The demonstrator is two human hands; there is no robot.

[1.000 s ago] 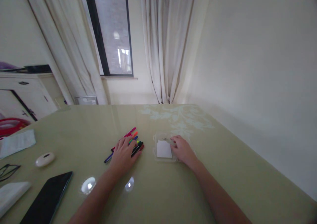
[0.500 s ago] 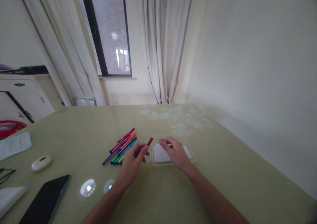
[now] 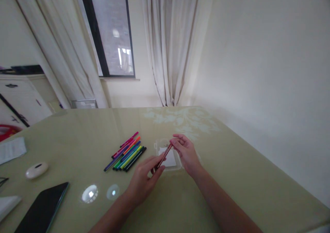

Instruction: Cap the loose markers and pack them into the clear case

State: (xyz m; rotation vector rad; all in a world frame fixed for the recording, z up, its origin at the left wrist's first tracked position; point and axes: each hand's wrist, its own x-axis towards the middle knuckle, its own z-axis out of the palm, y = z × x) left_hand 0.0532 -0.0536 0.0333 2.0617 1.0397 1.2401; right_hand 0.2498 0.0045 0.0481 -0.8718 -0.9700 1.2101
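A dark red felt-tip pen slants between my two hands, its upper end to the right. My right hand pinches that upper end between thumb and fingertips. At the lower end, my left hand has its thumb and fingers closed around the pen. Beneath the hands lies a clear plastic case with a white card in it, partly hidden by my hands. Left of my left hand, several coloured felt-tip pens lie side by side on the table.
At the left of the table are a black tablet or phone, a white oval mouse-like object, a folded pale sheet and a white object at the edge. Round light reflections show on the glossy top.
My right hand has come onto the pen's upper end. My left hand has turned and slid to the lower end, and more of the pen now shows.
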